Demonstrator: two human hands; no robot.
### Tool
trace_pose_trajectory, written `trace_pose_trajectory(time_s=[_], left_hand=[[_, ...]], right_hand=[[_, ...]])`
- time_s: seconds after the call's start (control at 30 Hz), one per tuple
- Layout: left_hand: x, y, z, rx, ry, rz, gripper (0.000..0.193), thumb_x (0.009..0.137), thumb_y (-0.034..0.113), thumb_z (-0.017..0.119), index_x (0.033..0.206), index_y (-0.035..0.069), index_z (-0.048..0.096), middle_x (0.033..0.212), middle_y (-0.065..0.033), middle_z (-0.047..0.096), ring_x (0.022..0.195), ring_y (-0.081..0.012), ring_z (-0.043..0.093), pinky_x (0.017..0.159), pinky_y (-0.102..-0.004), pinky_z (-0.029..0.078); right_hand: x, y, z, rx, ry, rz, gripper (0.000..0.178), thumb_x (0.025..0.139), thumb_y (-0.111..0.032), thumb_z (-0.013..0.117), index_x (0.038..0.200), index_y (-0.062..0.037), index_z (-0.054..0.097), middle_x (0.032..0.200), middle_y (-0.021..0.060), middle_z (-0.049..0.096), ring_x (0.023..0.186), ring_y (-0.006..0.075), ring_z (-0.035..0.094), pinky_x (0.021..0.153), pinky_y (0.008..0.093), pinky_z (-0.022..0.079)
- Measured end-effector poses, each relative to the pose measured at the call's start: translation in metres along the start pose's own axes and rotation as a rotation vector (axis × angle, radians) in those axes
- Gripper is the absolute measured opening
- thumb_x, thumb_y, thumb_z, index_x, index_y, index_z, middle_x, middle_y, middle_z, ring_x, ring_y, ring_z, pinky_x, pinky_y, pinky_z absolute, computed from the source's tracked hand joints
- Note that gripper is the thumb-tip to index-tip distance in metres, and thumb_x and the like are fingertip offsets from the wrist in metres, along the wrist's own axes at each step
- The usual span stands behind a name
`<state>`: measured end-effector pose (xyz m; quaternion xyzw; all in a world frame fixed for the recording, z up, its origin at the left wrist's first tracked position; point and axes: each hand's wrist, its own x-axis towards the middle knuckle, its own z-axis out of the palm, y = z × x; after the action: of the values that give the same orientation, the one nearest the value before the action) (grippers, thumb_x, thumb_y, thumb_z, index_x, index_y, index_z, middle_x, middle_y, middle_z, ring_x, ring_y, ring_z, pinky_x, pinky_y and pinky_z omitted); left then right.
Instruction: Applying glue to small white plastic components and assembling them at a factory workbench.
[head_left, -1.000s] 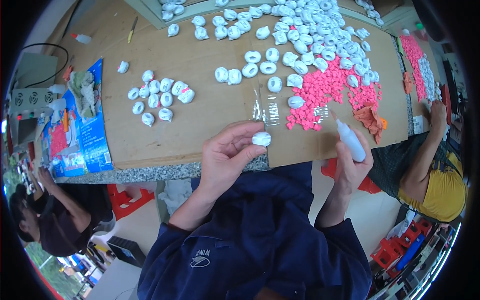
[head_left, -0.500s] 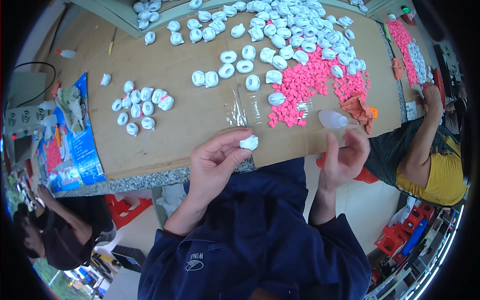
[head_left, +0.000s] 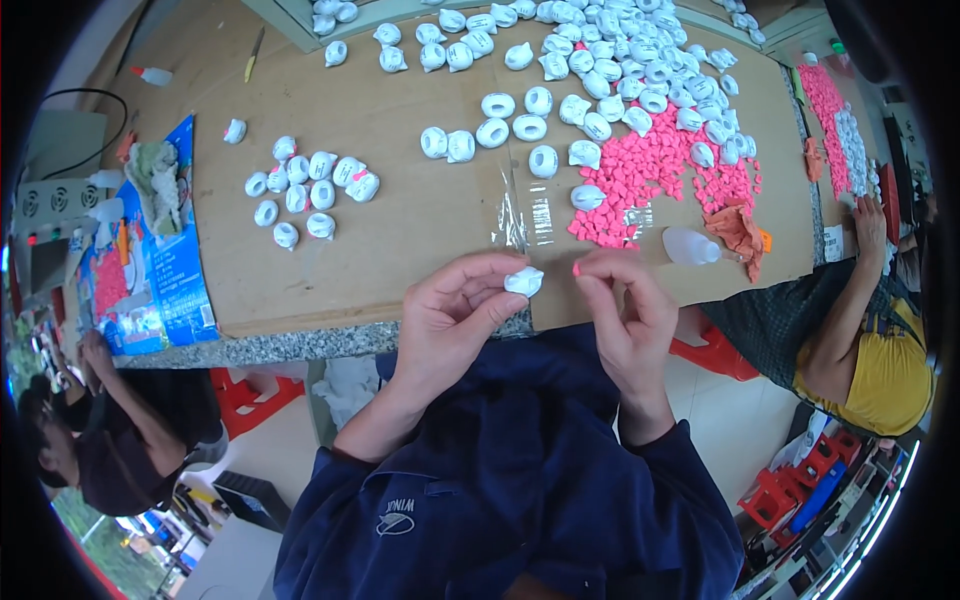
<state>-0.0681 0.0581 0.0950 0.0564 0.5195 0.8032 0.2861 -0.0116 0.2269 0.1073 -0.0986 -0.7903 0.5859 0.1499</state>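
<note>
My left hand (head_left: 445,315) pinches a small white cat-head-shaped piece (head_left: 524,282) between thumb and fingers, just past the table's front edge. Close to its right, my right hand (head_left: 632,312) is closed in a pinch, with a tiny pink piece (head_left: 577,269) showing at the fingertips. The two pieces are apart. Beyond my right hand lies a heap of small pink pieces (head_left: 640,165). A translucent squeeze bottle (head_left: 690,246) rests on its side to the right of that hand, by a crumpled orange cloth (head_left: 738,240).
Many white pieces (head_left: 640,60) are piled at the far right of the cardboard-covered table (head_left: 400,250). A separate group of white pieces (head_left: 321,194), some with pink on them, sits left. A knife (head_left: 254,55) lies far left. Co-workers sit both sides, one in a yellow garment (head_left: 880,370).
My right hand has come left from beside the bottle, its fingers closing into a pinch with a pink piece at the tips. My left hand still holds the white piece. The view has shifted slightly.
</note>
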Motion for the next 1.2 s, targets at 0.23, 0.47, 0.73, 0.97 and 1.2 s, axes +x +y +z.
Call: trace_pose_trajectory(time_s=[0.23, 0.47, 0.73, 0.97, 1.2], left_hand=[[0.000, 0.002, 0.006, 0.177, -0.020, 0.033, 0.026, 0.081, -0.008, 0.057, 0.107, -0.005, 0.058, 0.108, -0.0123, 0.059, 0.097, -0.0161, 0.058, 0.083, -0.0257, 0.047], [0.001, 0.003, 0.006, 0.295, -0.116, 0.065, 0.025, 0.080, -0.008, 0.058, 0.103, -0.002, 0.062, 0.108, -0.0124, 0.058, 0.096, -0.0161, 0.057, 0.082, -0.0248, 0.047], [-0.002, 0.002, 0.017, 0.475, -0.033, 0.251, 0.022, 0.075, -0.003, 0.065, 0.097, 0.002, 0.066, 0.096, -0.0099, 0.064, 0.088, -0.0183, 0.062, 0.076, -0.0263, 0.049], [0.001, 0.006, 0.012, 0.565, -0.080, 0.326, 0.022, 0.075, -0.005, 0.065, 0.097, 0.000, 0.066, 0.096, -0.0119, 0.063, 0.089, -0.0176, 0.061, 0.075, -0.0254, 0.050], [0.025, 0.018, -0.001, 1.068, 0.193, 0.496, 0.022, 0.071, -0.003, 0.066, 0.092, 0.001, 0.066, 0.095, -0.0097, 0.062, 0.092, -0.0233, 0.056, 0.078, -0.0299, 0.046]], right_hand=[[-0.006, -0.011, 0.001, 0.193, -0.140, 0.202, 0.018, 0.081, 0.004, 0.059, 0.097, 0.0030, 0.052, 0.084, 0.0072, 0.061, 0.079, 0.0092, 0.058, 0.072, 0.0210, 0.045], [-0.005, -0.010, -0.002, 0.056, -0.150, 0.224, 0.012, 0.078, 0.002, 0.064, 0.089, 0.0018, 0.058, 0.081, 0.0050, 0.061, 0.073, 0.0078, 0.056, 0.065, 0.0195, 0.043], [-0.004, 0.006, -0.002, 0.141, -0.097, 0.007, 0.010, 0.073, 0.004, 0.066, 0.082, 0.0023, 0.061, 0.080, 0.0080, 0.058, 0.076, 0.0159, 0.054, 0.067, 0.0256, 0.043], [-0.005, 0.008, 0.001, 0.180, -0.104, 0.028, 0.011, 0.072, 0.004, 0.067, 0.081, 0.0019, 0.062, 0.080, 0.0078, 0.058, 0.074, 0.0148, 0.053, 0.066, 0.0242, 0.042], [-0.014, 0.014, -0.006, 0.155, 0.080, 0.062, 0.018, 0.074, 0.007, 0.064, 0.090, 0.0019, 0.057, 0.082, 0.0048, 0.053, 0.076, 0.0108, 0.050, 0.067, 0.0212, 0.040]])
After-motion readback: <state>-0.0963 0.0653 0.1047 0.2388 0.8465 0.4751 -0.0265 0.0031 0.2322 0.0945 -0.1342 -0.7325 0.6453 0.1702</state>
